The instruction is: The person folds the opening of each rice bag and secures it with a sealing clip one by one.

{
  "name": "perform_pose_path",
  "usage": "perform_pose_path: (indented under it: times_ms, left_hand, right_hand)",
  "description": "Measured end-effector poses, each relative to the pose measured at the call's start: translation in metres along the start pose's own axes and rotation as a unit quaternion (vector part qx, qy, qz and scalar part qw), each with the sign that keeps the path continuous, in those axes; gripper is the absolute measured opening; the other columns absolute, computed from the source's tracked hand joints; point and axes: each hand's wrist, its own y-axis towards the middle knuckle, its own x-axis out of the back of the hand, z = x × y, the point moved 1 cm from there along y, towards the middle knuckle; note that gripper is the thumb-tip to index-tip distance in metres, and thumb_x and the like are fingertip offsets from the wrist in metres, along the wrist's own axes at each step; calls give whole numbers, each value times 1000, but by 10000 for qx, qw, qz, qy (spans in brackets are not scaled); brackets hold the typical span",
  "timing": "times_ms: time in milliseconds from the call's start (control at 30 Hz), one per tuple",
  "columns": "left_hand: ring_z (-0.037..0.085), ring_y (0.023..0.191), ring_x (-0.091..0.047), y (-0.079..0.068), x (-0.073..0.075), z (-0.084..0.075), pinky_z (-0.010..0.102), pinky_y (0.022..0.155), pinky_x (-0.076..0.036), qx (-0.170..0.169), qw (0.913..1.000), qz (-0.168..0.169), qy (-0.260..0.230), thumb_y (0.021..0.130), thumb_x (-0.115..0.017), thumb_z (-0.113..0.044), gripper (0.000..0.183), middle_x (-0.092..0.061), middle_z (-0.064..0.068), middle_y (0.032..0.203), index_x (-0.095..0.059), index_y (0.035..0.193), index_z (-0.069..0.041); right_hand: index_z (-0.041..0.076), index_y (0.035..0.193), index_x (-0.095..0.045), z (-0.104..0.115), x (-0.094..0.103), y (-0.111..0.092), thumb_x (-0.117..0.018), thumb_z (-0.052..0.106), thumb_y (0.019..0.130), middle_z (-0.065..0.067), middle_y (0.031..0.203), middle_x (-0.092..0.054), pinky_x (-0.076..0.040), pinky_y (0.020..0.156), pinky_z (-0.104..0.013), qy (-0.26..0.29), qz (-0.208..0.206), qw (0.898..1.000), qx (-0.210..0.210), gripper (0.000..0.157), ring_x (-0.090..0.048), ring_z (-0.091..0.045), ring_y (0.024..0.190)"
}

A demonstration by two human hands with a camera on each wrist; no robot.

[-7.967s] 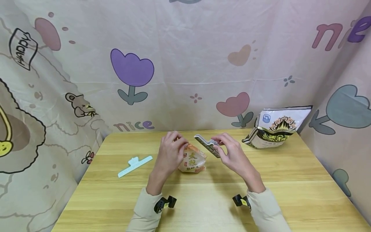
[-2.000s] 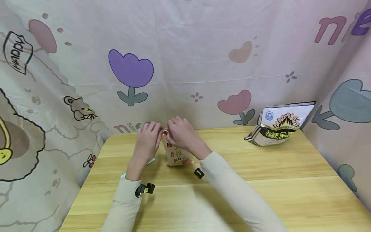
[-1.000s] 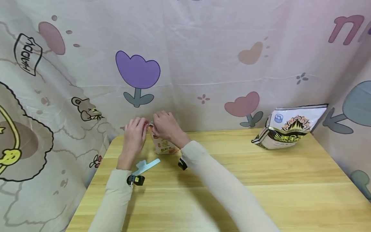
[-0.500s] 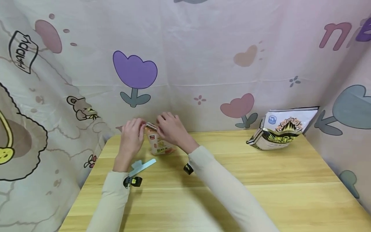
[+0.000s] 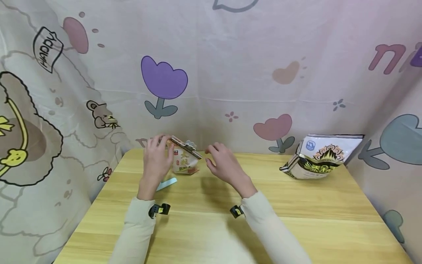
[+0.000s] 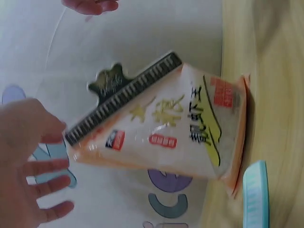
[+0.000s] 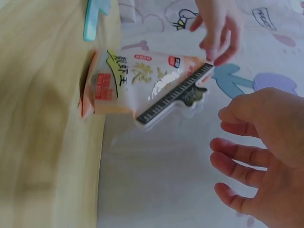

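Note:
A small white-and-orange rice bag (image 5: 183, 160) stands on the table, its top clamped by a slanting black-and-white bag clip (image 5: 186, 145) with ruler marks. My left hand (image 5: 155, 157) is at the clip's upper left end, fingertips touching or very near it; the left wrist view shows the other fingers spread. My right hand (image 5: 227, 165) is off to the right of the bag, apart from it, with loosely bent fingers and nothing in them. A light blue bag clip (image 5: 167, 183) lies in front of the bag, partly hidden by my left hand.
A larger white, black and gold rice bag (image 5: 324, 156) stands at the back right of the wooden table (image 5: 313, 234). A patterned cloth (image 5: 224, 66) hangs behind the table and along its sides.
The small bag and the black-and-white clip have moved left from eight seconds ago. The clip now sits across the bag's top. My right hand has let go and drawn back to the right.

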Motion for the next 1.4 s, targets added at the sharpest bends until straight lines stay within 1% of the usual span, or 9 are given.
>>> perform_pose_path:
  times_ms: [167,267,500,700,833,967,1100,1267,1400]
  left_hand:
    - [46,120,-49,-6,0,-21,62,90,-41,69,9995,39,304,96,-68,-12,31,-53,22,138,-62,126,-7]
    - [44,119,-50,-9,-3,-34,60,87,-41,7,9997,58,232,95,-69,-12,31,-54,19,137,-64,125,-7]
    - [39,119,-54,-19,-16,-66,55,85,-42,-281,9988,369,-180,95,-71,-15,30,-59,16,130,-66,124,-7]
    - [38,117,-57,-29,-29,-90,55,91,-44,-440,9958,723,-356,97,-70,-18,26,-63,15,128,-68,121,-8]
    - [36,118,-58,-34,-36,-108,54,96,-44,-539,9930,985,-377,101,-66,-22,29,-63,14,130,-65,127,-10]
    - [34,119,-58,-34,-42,-124,53,96,-45,-701,9906,1080,-460,102,-64,-25,33,-63,11,131,-62,132,-11]
    - [31,119,-59,-30,-50,-142,52,98,-46,-859,9876,1160,-611,103,-62,-26,33,-64,9,130,-62,133,-11]
    - [26,115,-60,-28,-68,-165,46,97,-49,-1102,9805,1308,-963,104,-62,-24,29,-66,6,125,-65,129,-10]
    - [23,113,-61,-26,-81,-187,45,93,-50,-1312,9780,1275,-998,104,-61,-25,25,-67,3,122,-67,125,-12]
  right_hand:
    - [7,110,-67,-9,6,-27,-71,9,93,-7,107,-66,-50,88,-47,254,-273,9991,-223,18,-61,-27,98]
    - [7,111,-67,-13,9,-44,-71,9,93,-6,108,-66,-51,88,-47,411,-360,9978,-364,19,-61,-25,99]
    - [8,111,-67,-27,20,-72,-73,9,94,-5,110,-65,-51,84,-49,520,-520,9949,-693,19,-61,-23,98]
    - [7,112,-67,-39,36,-89,-73,11,94,-6,111,-65,-50,86,-52,404,-649,9936,-833,19,-62,-26,102]
    - [5,116,-67,-48,48,-99,-72,12,95,-9,116,-65,-50,90,-53,297,-669,9933,-899,23,-61,-29,108]
    - [4,120,-65,-58,59,-109,-71,13,95,-12,120,-65,-50,93,-54,192,-680,9931,-932,28,-60,-32,113]
    - [3,119,-66,-70,72,-117,-72,12,94,-13,119,-65,-49,94,-56,69,-798,9926,-908,27,-61,-34,112]
    - [2,115,-66,-83,86,-129,-72,7,92,-14,116,-65,-48,92,-57,-45,-1043,9904,-905,25,-61,-35,108]
    - [2,112,-67,-95,100,-137,-73,4,90,-14,113,-65,-47,87,-56,-131,-1247,9873,-972,23,-60,-36,105]
